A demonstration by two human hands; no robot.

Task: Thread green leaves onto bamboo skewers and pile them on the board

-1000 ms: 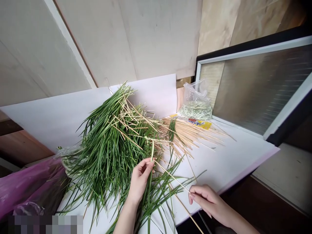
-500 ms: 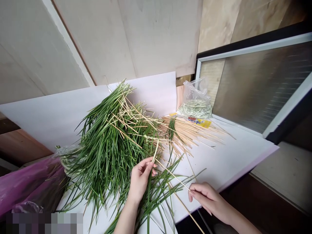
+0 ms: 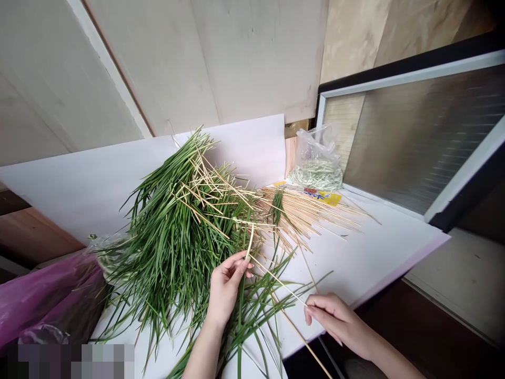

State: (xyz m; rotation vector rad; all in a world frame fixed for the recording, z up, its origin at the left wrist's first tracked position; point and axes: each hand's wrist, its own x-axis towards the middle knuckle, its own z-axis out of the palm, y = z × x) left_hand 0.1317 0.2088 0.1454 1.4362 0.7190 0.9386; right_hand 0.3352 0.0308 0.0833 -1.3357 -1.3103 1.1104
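Note:
Between the thumb and fingers of my left hand [image 3: 225, 289] a chive [image 3: 250, 241] is pinched, its pale end sticking up. My right hand [image 3: 339, 318] grips a thin bamboo skewer [image 3: 279, 281] near one end. The skewer slants up and left to the fingertips of my left hand; whether its tip pierces the chive I cannot tell. Beside my left hand rises a big heap of green chives [image 3: 173, 247] with several skewered stalks on top. Loose chive leaves [image 3: 260, 310] lie below and between my hands.
Many bamboo skewers [image 3: 315, 213] are spread over the white tabletop [image 3: 379, 247] behind my hands. A clear plastic bag [image 3: 317, 171] with pale green strips stands at the back, near a yellow wrapper [image 3: 329, 198]. Purple plastic [image 3: 47, 295] lies at left; a framed glass panel [image 3: 410, 137] leans at right.

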